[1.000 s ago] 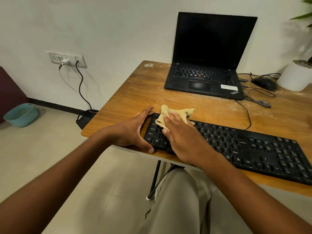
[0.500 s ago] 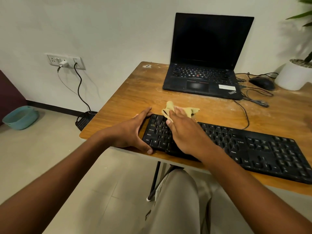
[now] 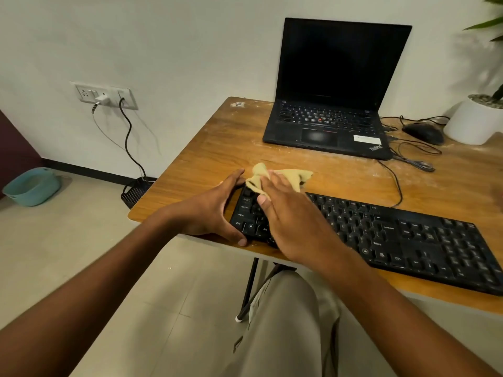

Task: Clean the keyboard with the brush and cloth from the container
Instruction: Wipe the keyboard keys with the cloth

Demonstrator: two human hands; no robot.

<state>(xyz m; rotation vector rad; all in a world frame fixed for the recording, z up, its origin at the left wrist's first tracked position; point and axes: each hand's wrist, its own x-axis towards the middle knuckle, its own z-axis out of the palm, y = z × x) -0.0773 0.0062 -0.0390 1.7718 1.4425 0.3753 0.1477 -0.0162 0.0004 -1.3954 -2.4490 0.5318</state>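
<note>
Sliding up the keys since a second ago, the right hand point(image 3: 288, 213) now presses the tan cloth point(image 3: 283, 176) at the keyboard's far left corner, where earlier it sat lower on the left-hand key block. Its fingers lie flat over the cloth with the thumb tucked against the fabric's near edge; whether any finger curls under the cloth cannot be told from this angle. At centre-left of the frame, the left hand point(image 3: 209, 210) stays clamped round the keyboard's short left end, thumb at the near edge and fingers reaching to the far edge, steadying it.

Beneath both hands, the black keyboard point(image 3: 408, 240) lies on the wooden table point(image 3: 217, 148), its long axis running from the hands at centre frame down toward the lower right corner. Nearly all the unwiped keys appear to lie to the right of the wiping hand, so the next stroke likely calls for the right hand, the nearer one, to travel rightward along that axis while the left holds on.

Behind, in the upper middle, an open laptop point(image 3: 326, 118) stands dark. No brush or container can be made out on the table.
</note>
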